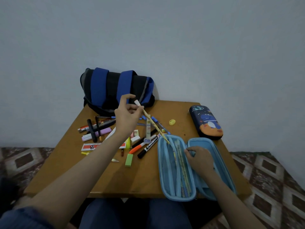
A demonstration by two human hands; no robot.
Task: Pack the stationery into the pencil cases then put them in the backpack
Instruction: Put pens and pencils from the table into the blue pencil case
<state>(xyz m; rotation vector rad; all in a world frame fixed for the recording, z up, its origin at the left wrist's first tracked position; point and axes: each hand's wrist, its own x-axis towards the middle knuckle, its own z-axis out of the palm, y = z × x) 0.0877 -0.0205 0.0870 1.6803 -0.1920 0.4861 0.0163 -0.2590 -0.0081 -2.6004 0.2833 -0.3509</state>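
pencil (155, 126), slim, pinched by left hand (127, 114)

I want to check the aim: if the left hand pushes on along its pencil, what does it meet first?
Probably the open blue pencil case: the left hand aims the pencil tip-first into its left half, near the far end. Whether it touches is unclear.

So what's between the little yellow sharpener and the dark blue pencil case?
Nothing. The head view shows only bare table between the yellow sharpener and the closed dark blue pencil case.
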